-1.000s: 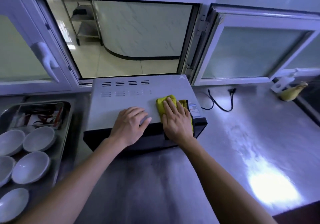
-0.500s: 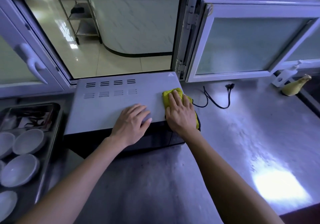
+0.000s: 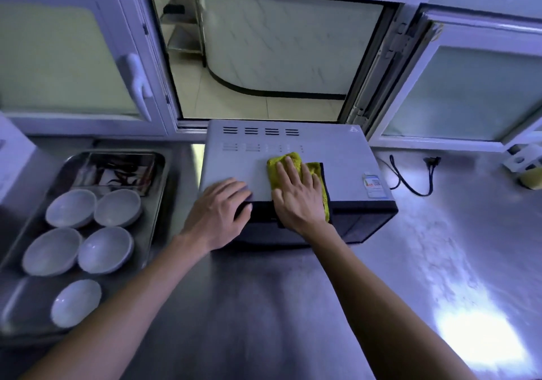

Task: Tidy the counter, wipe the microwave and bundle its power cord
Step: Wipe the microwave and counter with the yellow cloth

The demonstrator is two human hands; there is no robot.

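Head view: on the steel counter (image 3: 264,306), a tray (image 3: 17,315) at left holds five white bowls (image 3: 76,302), all empty, with a smaller pan (image 3: 117,171) of dark scraps at its far end. Further in, the left hand (image 3: 218,214) rests flat and relaxed on the microwave (image 3: 337,156) top's front edge. Just beside it, the right hand (image 3: 297,196) presses straight fingers on a yellow cloth (image 3: 278,164) there. Right of the microwave, the cord (image 3: 410,180) lies loose.

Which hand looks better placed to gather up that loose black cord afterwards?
Probably the right hand: the black power cord lies on the steel counter to the right of the grey microwave. It would first drop the yellow cloth; the left hand braces the microwave's front edge.
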